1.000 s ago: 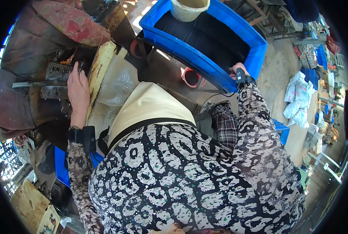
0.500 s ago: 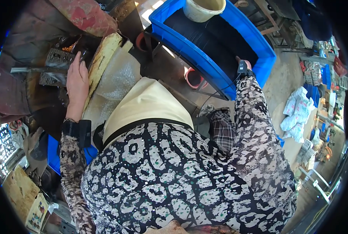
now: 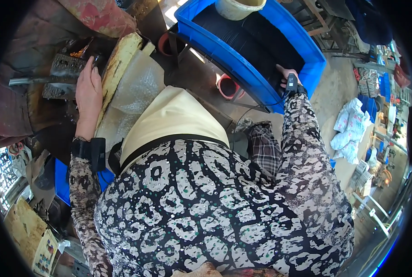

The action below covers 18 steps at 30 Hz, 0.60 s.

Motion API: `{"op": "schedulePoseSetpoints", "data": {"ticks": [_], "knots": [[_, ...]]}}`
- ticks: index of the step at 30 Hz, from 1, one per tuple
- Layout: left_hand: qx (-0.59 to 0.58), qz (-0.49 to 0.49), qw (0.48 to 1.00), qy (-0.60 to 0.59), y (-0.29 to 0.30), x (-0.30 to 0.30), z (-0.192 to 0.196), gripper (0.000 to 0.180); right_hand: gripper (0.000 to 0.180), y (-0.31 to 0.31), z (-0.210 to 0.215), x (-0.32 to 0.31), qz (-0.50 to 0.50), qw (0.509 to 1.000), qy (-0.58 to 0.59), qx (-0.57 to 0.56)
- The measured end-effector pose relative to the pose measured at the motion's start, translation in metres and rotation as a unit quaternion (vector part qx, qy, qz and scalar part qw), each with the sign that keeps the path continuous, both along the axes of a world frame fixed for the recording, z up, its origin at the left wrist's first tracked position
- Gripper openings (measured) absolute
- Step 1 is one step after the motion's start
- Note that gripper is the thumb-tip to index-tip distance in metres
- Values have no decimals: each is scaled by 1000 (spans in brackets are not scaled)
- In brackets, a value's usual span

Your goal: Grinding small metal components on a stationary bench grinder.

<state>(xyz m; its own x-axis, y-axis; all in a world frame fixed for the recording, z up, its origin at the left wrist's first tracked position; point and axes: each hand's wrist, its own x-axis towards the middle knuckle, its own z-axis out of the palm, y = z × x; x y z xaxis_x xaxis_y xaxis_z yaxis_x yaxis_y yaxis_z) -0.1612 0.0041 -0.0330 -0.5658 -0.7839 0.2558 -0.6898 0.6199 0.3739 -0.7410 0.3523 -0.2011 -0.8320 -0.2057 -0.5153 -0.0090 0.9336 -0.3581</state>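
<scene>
Left hand [image 3: 88,90] flat, fingers spread, palm pressing dark metal piece [image 3: 67,64] on worn machine bed, far left. Right hand [image 3: 286,76] reaching into blue crate [image 3: 243,69], far right; grip hidden, cannot tell. Judgement: keep left palm steady, fingers off rusty yellowed bar [image 3: 118,64] edge.

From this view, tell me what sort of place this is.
Probably a small workshop: a rusty metal machine under the left hand, a blue crate of dark parts at the right hand, stacked goods behind.
</scene>
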Motion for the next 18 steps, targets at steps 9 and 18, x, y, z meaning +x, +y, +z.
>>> {"op": "schedulePoseSetpoints", "data": {"ticks": [9,18], "knots": [[-7,16,1000,3,2,1,-1,39,72,6,8,11,32,998,-20,41],[-23,58,998,2,3,-7,15,43,37,-106,110,52,-117,924,-43,-363]]}}
